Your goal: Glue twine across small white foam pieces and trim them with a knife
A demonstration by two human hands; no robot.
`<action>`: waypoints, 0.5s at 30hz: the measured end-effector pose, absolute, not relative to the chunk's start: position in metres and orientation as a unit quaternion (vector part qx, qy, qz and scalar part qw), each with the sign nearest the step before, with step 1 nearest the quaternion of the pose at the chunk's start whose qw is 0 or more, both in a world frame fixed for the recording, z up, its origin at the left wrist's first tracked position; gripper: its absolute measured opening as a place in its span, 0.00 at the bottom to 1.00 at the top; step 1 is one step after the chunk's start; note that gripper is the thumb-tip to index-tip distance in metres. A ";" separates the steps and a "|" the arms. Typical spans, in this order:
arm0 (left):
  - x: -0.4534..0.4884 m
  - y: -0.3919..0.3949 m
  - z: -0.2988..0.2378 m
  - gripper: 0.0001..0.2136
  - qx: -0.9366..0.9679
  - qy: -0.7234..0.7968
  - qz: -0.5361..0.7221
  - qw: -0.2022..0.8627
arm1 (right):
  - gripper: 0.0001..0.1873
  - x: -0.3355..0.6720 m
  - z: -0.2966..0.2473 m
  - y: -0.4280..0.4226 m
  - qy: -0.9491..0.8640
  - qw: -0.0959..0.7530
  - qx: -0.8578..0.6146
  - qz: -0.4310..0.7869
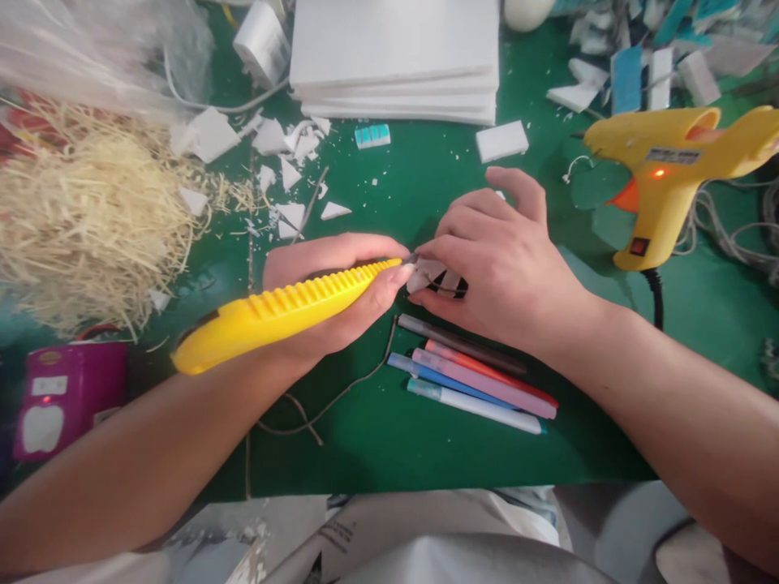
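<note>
My left hand (359, 284) is closed around a yellow utility knife (286, 312) with a ridged back, its butt end pointing toward the lower left. The knife's tip reaches a small white piece (423, 276), which the thumb and fingers of my right hand (487, 251) pinch. Dark marks or gaps show on that piece, partly hidden by the fingers. Just below my right hand lie several felt-tip pens (487, 381) side by side. A thin grey cord (346, 397) curls on the green table near my left forearm.
At the right stands a yellow glue gun (663, 162) with its light on. White foam sheets (395, 49) are stacked at the back. Foam scraps (292, 146) lie scattered beside a heap of straw (91, 211). A purple box (73, 397) sits at the left.
</note>
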State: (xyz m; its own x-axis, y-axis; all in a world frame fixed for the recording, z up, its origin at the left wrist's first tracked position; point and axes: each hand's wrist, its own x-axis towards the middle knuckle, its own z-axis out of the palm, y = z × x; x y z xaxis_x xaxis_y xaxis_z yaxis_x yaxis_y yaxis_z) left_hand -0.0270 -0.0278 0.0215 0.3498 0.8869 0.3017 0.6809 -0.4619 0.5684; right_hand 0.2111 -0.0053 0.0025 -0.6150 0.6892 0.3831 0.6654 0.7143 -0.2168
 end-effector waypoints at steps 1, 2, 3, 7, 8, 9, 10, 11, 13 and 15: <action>-0.027 -0.028 0.022 0.09 0.803 0.490 0.292 0.174 | 0.09 0.211 0.003 -0.005 -0.897 0.226 -0.379 0.024; -0.027 -0.028 0.022 0.09 0.804 0.491 0.290 0.172 | 0.09 0.211 0.003 -0.005 -0.897 0.227 -0.379 0.023; -0.027 -0.028 0.022 0.10 0.805 0.491 0.287 0.170 | 0.09 0.211 0.003 -0.005 -0.897 0.227 -0.379 0.022; -0.026 -0.028 0.023 0.09 0.809 0.490 0.280 0.163 | 0.07 0.210 0.003 -0.005 -0.896 0.224 -0.381 0.038; -0.026 -0.028 0.023 0.09 0.809 0.489 0.283 0.160 | 0.07 0.210 0.003 -0.005 -0.896 0.222 -0.382 0.041; -0.026 -0.028 0.023 0.09 0.810 0.487 0.288 0.156 | 0.07 0.210 0.003 -0.005 -0.896 0.218 -0.384 0.042; -0.026 -0.028 0.023 0.08 0.809 0.486 0.292 0.153 | 0.08 0.210 0.004 -0.005 -0.897 0.216 -0.384 0.041; -0.027 -0.028 0.023 0.09 0.809 0.485 0.294 0.153 | 0.08 0.209 0.004 -0.005 -0.897 0.212 -0.385 0.039; -0.027 -0.028 0.023 0.09 0.809 0.487 0.289 0.158 | 0.09 0.209 0.005 -0.005 -0.898 0.208 -0.386 0.037; -0.027 -0.028 0.023 0.10 0.808 0.488 0.286 0.164 | 0.09 0.209 0.006 -0.006 -0.899 0.209 -0.383 0.035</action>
State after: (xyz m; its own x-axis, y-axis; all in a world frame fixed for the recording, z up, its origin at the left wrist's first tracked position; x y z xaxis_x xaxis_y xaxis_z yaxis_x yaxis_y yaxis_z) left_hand -0.0271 -0.0282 0.0227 0.3595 0.8826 0.3030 0.6948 -0.4699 0.5444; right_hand 0.2086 -0.0055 0.0056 -0.6192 0.7037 0.3484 0.6743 0.7039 -0.2234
